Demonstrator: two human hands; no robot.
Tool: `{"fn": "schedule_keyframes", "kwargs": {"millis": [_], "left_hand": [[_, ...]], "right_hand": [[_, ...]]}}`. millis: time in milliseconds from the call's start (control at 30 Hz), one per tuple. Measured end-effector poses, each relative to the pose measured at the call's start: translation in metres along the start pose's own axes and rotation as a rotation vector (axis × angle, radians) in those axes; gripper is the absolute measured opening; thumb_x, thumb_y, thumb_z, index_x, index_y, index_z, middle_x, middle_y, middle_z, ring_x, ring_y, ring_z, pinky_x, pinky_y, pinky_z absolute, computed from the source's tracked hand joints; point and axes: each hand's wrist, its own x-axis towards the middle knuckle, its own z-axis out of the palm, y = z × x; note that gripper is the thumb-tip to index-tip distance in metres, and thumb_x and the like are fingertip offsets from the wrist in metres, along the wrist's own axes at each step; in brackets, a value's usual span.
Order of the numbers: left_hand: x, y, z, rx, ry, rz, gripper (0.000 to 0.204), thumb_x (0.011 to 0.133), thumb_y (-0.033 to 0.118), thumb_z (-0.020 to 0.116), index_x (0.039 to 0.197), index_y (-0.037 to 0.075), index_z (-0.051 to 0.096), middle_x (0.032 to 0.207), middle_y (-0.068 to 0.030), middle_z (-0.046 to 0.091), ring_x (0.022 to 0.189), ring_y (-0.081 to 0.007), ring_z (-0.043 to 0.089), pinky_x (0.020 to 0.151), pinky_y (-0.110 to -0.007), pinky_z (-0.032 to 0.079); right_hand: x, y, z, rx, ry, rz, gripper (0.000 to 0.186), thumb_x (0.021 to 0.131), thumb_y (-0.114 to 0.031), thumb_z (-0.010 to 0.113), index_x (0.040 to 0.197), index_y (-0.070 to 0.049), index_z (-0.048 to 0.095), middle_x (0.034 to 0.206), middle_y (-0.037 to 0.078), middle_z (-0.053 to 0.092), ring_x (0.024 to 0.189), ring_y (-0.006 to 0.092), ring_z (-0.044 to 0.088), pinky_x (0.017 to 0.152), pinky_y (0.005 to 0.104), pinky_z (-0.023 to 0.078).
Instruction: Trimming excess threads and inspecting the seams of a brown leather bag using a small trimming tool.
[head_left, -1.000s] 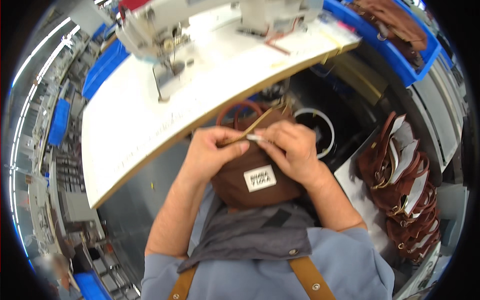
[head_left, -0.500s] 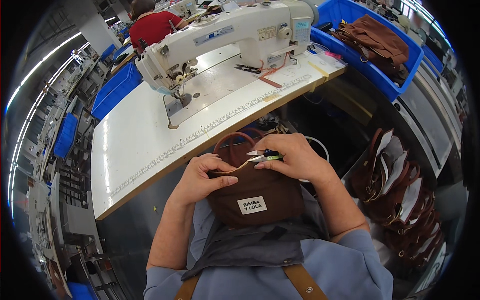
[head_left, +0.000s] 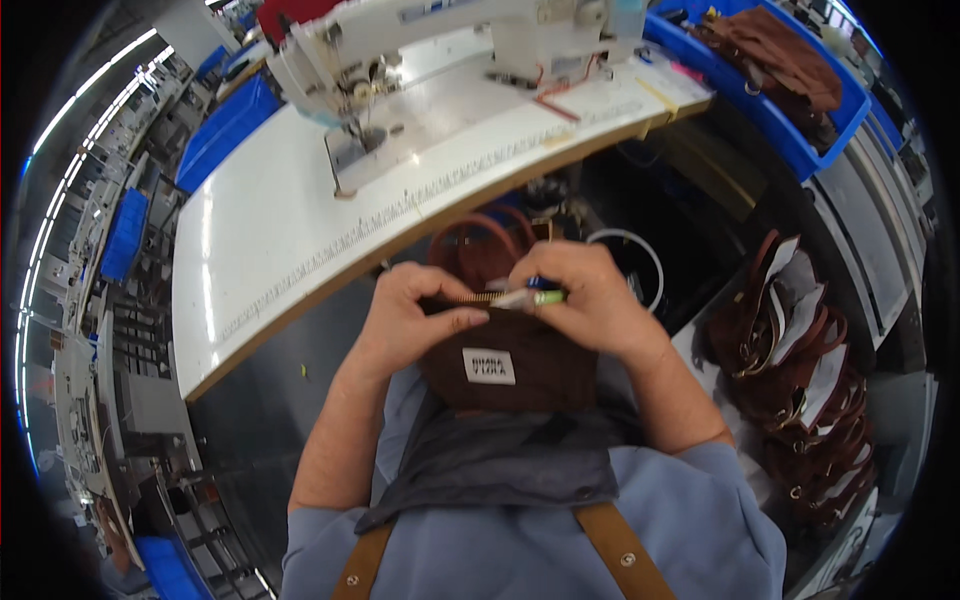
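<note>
A dark brown handbag (head_left: 540, 365) with a white label and reddish-brown handles rests on my lap. Along its top edge runs a brass-coloured zipper (head_left: 478, 297). My left hand (head_left: 415, 310) pinches the bag's rim at the zipper between thumb and fingers. Small thread snips (head_left: 522, 298) with blue and green on the grips are held in my right hand (head_left: 578, 295), their blades lying at the zipper. Motion blur softens the blades, so I cannot tell whether they touch the zipper.
Ahead stands a white sewing machine (head_left: 440, 45) on a white table (head_left: 250, 250) with a wooden edge. A blue bin (head_left: 830, 145) of brown bag pieces is at the far right. Several brown bags (head_left: 800, 400) are stacked to my right. A white hose (head_left: 655, 265) loops beneath the table.
The view has tipped, so the table and machine sit higher in the picture. My hands have come closer together on the zipper, and the bag's front has tilted.
</note>
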Motion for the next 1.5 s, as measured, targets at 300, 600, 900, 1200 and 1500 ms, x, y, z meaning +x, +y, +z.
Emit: {"fn": "schedule_keyframes", "kwargs": {"millis": [300, 600, 900, 1200, 1500], "left_hand": [[0.021, -0.003, 0.014, -0.33, 0.073, -0.347, 0.018, 0.079, 0.008, 0.086, 0.087, -0.002, 0.073, 0.078, -0.0028, 0.071, 0.069, -0.0051, 0.062, 0.063, -0.019, 0.048], [0.021, -0.005, 0.016, -0.33, 0.079, -0.382, 0.021, 0.078, 0.003, 0.085, 0.094, -0.002, 0.072, 0.088, -0.0074, 0.074, 0.075, -0.0078, 0.067, 0.068, -0.022, 0.055], [0.024, -0.012, 0.011, -0.289, 0.028, -0.343, 0.023, 0.076, 0.001, 0.084, 0.095, -0.001, 0.072, 0.088, -0.006, 0.074, 0.076, -0.0075, 0.067, 0.07, -0.021, 0.054], [0.023, -0.011, 0.009, -0.275, 0.031, -0.348, 0.022, 0.076, 0.001, 0.084, 0.094, 0.0, 0.073, 0.086, -0.005, 0.074, 0.075, -0.0064, 0.067, 0.069, -0.02, 0.053], [0.022, -0.009, 0.01, -0.275, 0.038, -0.358, 0.023, 0.074, 0.001, 0.086, 0.092, 0.001, 0.072, 0.086, -0.0048, 0.074, 0.074, -0.0067, 0.067, 0.069, -0.02, 0.054]], "right_hand": [[0.007, 0.013, 0.005, -0.143, 0.237, 0.057, 0.026, 0.08, -0.009, 0.079, 0.104, -0.004, 0.07, 0.095, 0.009, 0.068, 0.08, 0.022, 0.068, 0.07, 0.0318, 0.053], [-0.011, 0.015, 0.024, -0.416, 0.164, -0.068, 0.031, 0.082, -0.015, 0.078, 0.112, -0.01, 0.072, 0.094, 0.006, 0.067, 0.072, 0.021, 0.067, 0.06, 0.0309, 0.053], [-0.006, 0.021, 0.023, -0.375, 0.149, -0.088, 0.032, 0.079, -0.013, 0.081, 0.109, -0.01, 0.074, 0.09, 0.004, 0.067, 0.069, 0.0177, 0.066, 0.058, 0.0282, 0.052], [-0.005, 0.025, 0.026, -0.359, 0.182, -0.103, 0.031, 0.079, -0.012, 0.08, 0.109, -0.01, 0.074, 0.09, 0.004, 0.068, 0.069, 0.0175, 0.067, 0.058, 0.0283, 0.052], [-0.007, 0.029, 0.032, -0.492, 0.237, -0.178, 0.027, 0.079, -0.014, 0.08, 0.105, -0.011, 0.074, 0.088, 0.001, 0.069, 0.065, 0.0151, 0.065, 0.052, 0.0272, 0.046]]}}
